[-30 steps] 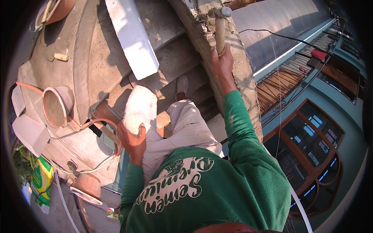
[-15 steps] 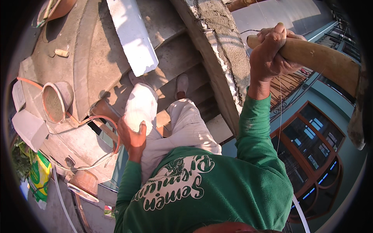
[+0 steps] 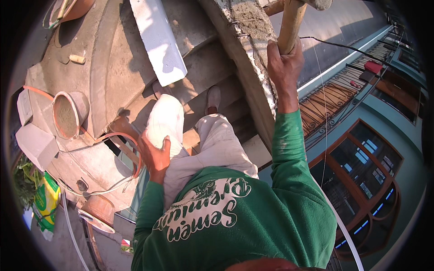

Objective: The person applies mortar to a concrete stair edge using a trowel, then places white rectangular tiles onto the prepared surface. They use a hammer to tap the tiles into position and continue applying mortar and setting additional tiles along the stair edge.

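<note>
My right hand (image 3: 285, 65) is closed around the light wooden handle of a hammer (image 3: 292, 25). The hammer points away from me, and its grey head is partly cut off by the top of the picture. That hand is beside the rough concrete ledge (image 3: 257, 34), close to its broken edge with the exposed rebar. My left hand (image 3: 154, 156) rests on my left thigh in pale trousers (image 3: 163, 122), thumb apart from the fingers and nothing in it. Some of its fingers are hidden against the leg.
A long white block (image 3: 159, 43) lies over the concrete steps. At left, a bucket of grey mortar (image 3: 67, 116) stands near an orange hose (image 3: 131, 136). A thin string (image 3: 323, 97) hangs on the right, before a railing (image 3: 327, 106). A yellow-green sack (image 3: 46, 201) is lower left.
The hammer has swung forward from the far right, its head going from the right rim to the top edge. My right hand moved slightly left and down; my left hand stayed put.
</note>
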A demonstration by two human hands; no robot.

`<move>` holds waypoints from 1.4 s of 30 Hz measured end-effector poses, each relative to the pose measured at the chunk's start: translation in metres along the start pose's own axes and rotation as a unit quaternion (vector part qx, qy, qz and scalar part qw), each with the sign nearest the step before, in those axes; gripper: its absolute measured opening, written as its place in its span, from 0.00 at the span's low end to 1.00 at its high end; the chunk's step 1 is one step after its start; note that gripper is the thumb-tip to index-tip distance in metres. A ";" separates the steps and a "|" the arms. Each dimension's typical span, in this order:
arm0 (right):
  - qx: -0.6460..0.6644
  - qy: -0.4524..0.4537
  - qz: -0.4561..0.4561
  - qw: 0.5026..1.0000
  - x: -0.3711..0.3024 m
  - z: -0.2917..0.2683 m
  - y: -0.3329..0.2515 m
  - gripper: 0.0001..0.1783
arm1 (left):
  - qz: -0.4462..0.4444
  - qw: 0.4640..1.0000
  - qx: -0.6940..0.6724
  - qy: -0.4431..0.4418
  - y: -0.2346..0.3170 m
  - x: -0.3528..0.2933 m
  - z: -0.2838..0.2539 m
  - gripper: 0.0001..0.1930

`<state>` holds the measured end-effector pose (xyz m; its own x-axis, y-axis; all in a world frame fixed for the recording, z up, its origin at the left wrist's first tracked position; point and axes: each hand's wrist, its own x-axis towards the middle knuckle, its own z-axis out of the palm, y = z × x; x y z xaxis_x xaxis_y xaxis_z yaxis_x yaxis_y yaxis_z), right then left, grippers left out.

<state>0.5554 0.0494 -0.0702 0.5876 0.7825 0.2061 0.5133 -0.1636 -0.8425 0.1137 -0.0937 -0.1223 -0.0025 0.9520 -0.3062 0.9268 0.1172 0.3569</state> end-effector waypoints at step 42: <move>-0.023 -0.177 0.272 0.946 -0.133 0.012 0.085 0.14 | -0.087 0.996 -0.014 -0.002 0.003 0.003 -0.006 0.43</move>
<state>0.5131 -0.0612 -0.1752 0.5303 0.7262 -0.4375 0.2274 -0.6190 -0.7517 0.1145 -0.0890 -0.1170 -0.1602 0.9158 -0.3684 0.9019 0.2874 0.3224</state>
